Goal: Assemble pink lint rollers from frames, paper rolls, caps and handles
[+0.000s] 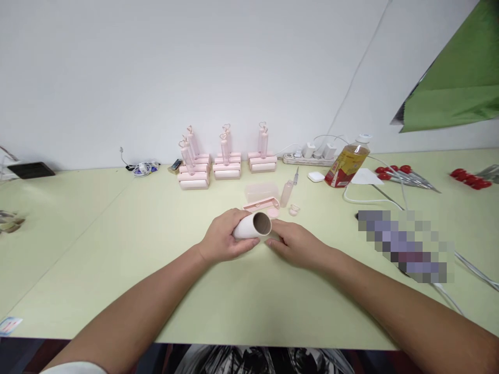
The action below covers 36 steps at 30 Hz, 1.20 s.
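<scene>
My left hand (226, 237) is closed around a white paper roll (244, 228), thumb below and fingers over the top. The roll's open end faces me and shows a brown cardboard core. My right hand (295, 243) has curled fingers against the roll's right end, with some fingertips hidden behind it. Just beyond the hands lie a pink plastic holder piece (262, 203), a clear plastic cover (260, 192), a round pink disc (273, 213) and a small pink part (293, 210). A translucent pink handle (286, 194) lies beside them, near a small grey pointed piece (296, 175).
Several pink lint rollers (227, 165) with upright handles stand along the wall. Behind on the right are a power strip (310, 160), a drink bottle (346, 163), a white case (316, 177) and red-handled tools (405, 174). A pixelated object (403, 246) and cables lie right.
</scene>
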Each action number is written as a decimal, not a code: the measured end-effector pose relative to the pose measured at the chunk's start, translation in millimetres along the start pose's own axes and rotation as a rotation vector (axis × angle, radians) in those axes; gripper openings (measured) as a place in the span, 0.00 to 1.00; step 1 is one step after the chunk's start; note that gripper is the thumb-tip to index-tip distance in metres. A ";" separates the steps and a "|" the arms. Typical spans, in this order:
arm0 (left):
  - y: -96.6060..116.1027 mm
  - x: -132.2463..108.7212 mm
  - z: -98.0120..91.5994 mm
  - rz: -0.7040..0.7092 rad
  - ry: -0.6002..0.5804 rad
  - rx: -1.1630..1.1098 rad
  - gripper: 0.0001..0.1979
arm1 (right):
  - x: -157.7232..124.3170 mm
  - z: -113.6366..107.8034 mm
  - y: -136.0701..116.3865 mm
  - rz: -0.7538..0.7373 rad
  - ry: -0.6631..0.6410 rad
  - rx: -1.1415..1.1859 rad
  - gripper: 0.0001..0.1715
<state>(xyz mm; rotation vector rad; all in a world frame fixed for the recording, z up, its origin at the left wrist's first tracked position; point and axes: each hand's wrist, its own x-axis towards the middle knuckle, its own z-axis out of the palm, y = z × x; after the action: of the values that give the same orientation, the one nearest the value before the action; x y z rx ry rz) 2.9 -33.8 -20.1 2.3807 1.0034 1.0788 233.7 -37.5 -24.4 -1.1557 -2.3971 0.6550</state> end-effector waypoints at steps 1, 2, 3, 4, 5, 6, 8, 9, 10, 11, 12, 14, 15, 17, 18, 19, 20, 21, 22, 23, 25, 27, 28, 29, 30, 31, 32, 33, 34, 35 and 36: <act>-1.7 0.2 0.7 0.003 0.002 0.002 0.20 | -0.3 0.3 -0.1 0.011 -0.012 -0.040 0.16; -2.7 0.2 1.2 0.006 0.000 0.002 0.20 | -0.9 1.0 -0.3 0.028 -0.016 -0.075 0.15; -3.2 0.1 1.6 0.008 -0.008 0.003 0.20 | -1.6 2.0 -0.5 0.050 -0.012 -0.105 0.13; -3.3 0.0 1.9 0.005 -0.024 0.005 0.20 | -2.3 3.1 -0.6 0.074 0.000 -0.129 0.12; -2.9 -0.2 2.0 -0.002 -0.045 0.007 0.20 | -2.7 4.1 -0.6 0.093 0.013 -0.148 0.12; -2.4 -0.3 2.1 -0.011 -0.071 0.006 0.19 | -2.8 5.1 -0.6 0.106 0.022 -0.161 0.12; -1.3 -0.7 2.2 -0.026 -0.126 -0.002 0.19 | -2.0 6.3 -0.8 0.104 0.022 -0.166 0.12; -0.9 -0.8 2.3 -0.031 -0.152 -0.009 0.19 | -1.3 6.6 -1.1 0.089 0.011 -0.165 0.12; -0.7 -0.9 2.3 -0.035 -0.174 -0.019 0.20 | -0.5 6.6 -1.6 0.069 -0.003 -0.166 0.11; -0.7 -1.0 2.4 -0.040 -0.192 -0.031 0.20 | 0.0 6.4 -2.3 0.053 -0.017 -0.173 0.10; -0.7 -1.0 2.4 -0.048 -0.207 -0.042 0.21 | 0.2 6.0 -3.0 0.045 -0.031 -0.188 0.09; -1.1 -1.0 2.4 -0.069 -0.219 -0.055 0.22 | -0.9 5.0 -4.3 0.066 -0.053 -0.239 0.07; -1.2 -1.0 2.3 -0.080 -0.221 -0.056 0.23 | -2.0 4.3 -4.8 0.089 -0.058 -0.263 0.05; -1.4 -1.0 2.1 -0.100 -0.223 -0.049 0.23 | -4.5 2.6 -5.1 0.138 -0.044 -0.291 0.04; -1.4 -1.1 2.0 -0.105 -0.226 -0.044 0.23 | -5.4 1.5 -5.0 0.158 -0.019 -0.291 0.03; -1.3 -1.2 1.9 -0.109 -0.230 -0.040 0.23 | -5.9 0.1 -4.7 0.168 0.014 -0.281 0.03; -1.2 -1.3 1.9 -0.113 -0.237 -0.037 0.23 | -5.9 -1.5 -4.2 0.169 0.049 -0.262 0.03; -1.1 -1.3 2.0 -0.116 -0.243 -0.033 0.22 | -5.6 -3.2 -3.6 0.171 0.084 -0.233 0.04; -1.0 -1.3 2.0 -0.121 -0.248 -0.029 0.22 | -4.9 -4.9 -2.9 0.174 0.112 -0.190 0.06; -1.0 -1.3 2.2 -0.126 -0.250 -0.025 0.22 | -4.3 -6.4 -2.3 0.179 0.137 -0.126 0.07; -1.0 -0.9 2.5 -0.137 -0.250 -0.019 0.22 | -3.4 -8.3 -1.7 0.192 0.187 0.061 0.12; -0.7 -0.4 2.7 -0.147 -0.256 -0.016 0.22 | -4.2 -8.1 -2.5 0.195 0.258 0.290 0.13; -0.4 -0.1 2.7 -0.152 -0.264 -0.013 0.22 | -5.2 -7.1 -3.5 0.183 0.296 0.396 0.13; 0.1 0.3 2.6 -0.158 -0.273 -0.008 0.21 | -6.5 -5.6 -4.6 0.161 0.328 0.485 0.11; 0.7 0.6 2.4 -0.163 -0.285 -0.001 0.20 | -8.0 -3.9 -5.8 0.130 0.349 0.551 0.10; 1.5 1.0 2.2 -0.167 -0.296 0.007 0.20 | -9.7 -2.1 -6.9 0.093 0.360 0.591 0.09; 2.3 1.3 1.8 -0.168 -0.306 0.016 0.20 | -11.3 -0.3 -7.6 0.058 0.360 0.600 0.08; 3.2 1.7 1.4 -0.167 -0.313 0.024 0.19 | -12.7 1.2 -8.0 0.031 0.358 0.582 0.08; 4.0 2.0 0.9 -0.162 -0.319 0.032 0.20 | -13.9 2.4 -8.1 0.015 0.358 0.544 0.09; 4.9 2.3 0.5 -0.155 -0.326 0.043 0.20 | -14.7 3.2 -7.9 0.008 0.359 0.496 0.10; 5.6 2.6 0.2 -0.149 -0.333 0.058 0.20 | -15.4 3.5 -7.6 0.008 0.362 0.444 0.10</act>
<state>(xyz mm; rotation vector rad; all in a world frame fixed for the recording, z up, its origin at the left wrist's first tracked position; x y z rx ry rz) 6.8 -35.8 -15.8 2.3813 1.0785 0.5824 236.1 -54.9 -25.2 -0.9913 -1.8280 0.8457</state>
